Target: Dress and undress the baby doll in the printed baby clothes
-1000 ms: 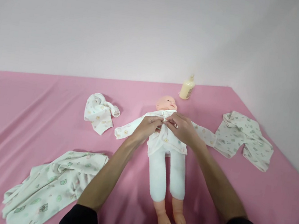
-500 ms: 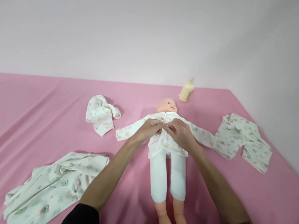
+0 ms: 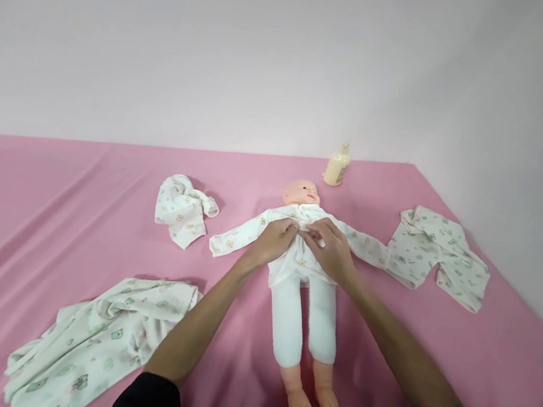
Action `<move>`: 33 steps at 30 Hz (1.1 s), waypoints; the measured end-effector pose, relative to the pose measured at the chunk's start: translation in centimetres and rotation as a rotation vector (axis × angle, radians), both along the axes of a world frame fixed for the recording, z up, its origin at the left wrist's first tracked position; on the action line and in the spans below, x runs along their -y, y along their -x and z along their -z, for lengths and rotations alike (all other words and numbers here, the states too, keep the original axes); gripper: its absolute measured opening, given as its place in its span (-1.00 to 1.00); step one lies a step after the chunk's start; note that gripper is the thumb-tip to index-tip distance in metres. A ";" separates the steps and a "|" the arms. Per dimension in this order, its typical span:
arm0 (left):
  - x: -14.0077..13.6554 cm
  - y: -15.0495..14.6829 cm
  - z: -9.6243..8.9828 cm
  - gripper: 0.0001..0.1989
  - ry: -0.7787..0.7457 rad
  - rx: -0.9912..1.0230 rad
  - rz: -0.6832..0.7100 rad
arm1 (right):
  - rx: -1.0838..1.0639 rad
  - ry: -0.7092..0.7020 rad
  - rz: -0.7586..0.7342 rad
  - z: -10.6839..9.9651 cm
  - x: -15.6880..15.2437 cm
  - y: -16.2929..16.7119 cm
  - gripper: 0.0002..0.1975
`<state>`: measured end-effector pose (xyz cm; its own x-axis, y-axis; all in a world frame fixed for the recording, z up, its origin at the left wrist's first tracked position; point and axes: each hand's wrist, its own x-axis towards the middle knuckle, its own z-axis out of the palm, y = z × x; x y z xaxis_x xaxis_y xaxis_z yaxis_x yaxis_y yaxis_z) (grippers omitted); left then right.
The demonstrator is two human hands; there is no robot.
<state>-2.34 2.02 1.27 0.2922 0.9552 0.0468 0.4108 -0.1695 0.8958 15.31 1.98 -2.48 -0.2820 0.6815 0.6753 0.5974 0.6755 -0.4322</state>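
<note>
A baby doll lies on its back, its head away from me and its bare feet toward me. It wears a white patterned baby jacket, whose sleeves are spread out to both sides. My left hand is closed on the jacket's front edge at the chest. Right beside it, my right hand pinches the same front opening with bent fingers. The fingertips nearly meet; any fastener between them is too small to make out.
A cream pump bottle stands behind the doll's head. Small printed baby pants lie at the right, by the sleeve end. A folded white garment and a larger printed cloth lie leftward on the pink sheet. White walls rise behind and right.
Both hands stay at the jacket's front, with the fingers shifting slightly. The view has tilted a little; the doll and the clothes keep their places.
</note>
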 end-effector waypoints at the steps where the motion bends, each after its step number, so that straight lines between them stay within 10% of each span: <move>1: 0.0 0.0 -0.1 -0.70 0.005 0.005 0.000 | 0.005 -0.043 0.030 0.2 0.2 0.3 -0.90; 33: -0.3 0.8 -0.6 -0.73 0.325 0.317 0.104 | 0.388 -0.179 0.174 0.9 1.7 1.7 -0.72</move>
<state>-3.15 2.30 1.88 0.4072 0.9014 -0.1474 0.1036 0.1147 0.9880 13.65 0.24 -3.34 -0.4294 0.6233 0.6535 0.8030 0.5947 -0.0396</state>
